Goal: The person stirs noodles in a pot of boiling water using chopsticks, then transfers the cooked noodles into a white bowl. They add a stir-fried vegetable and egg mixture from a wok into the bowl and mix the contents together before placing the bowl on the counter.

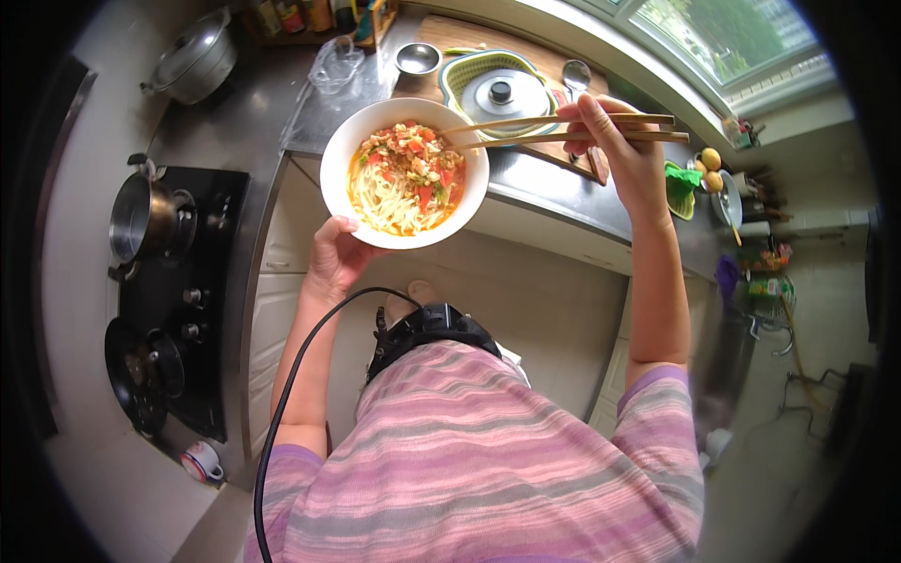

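Note:
My left hand (339, 252) grips a white bowl (336, 165) from below, its thumb on the near rim and the other fingers mostly hidden underneath. In the bowl lie pale noodles (383, 200) in reddish broth, topped with a chopped tomato and egg mixture (415, 151). A pair of wooden chopsticks (521, 132) is held in my right hand (609, 137), which is up to the right of the bowl. The chopstick tips reach over the bowl's right rim and meet the topping. The bowl is held out in front of my body, above the floor near the counter edge.
On the counter, a wooden cutting board (450, 32) carries a basket (450, 88) with a pot lid (486, 95), a small metal bowl (418, 59) and a ladle (576, 74). Leftward, a gas stove (211, 232) holds a saucepan (144, 218) and a wok (127, 366). A black cable (299, 352) passes my left arm.

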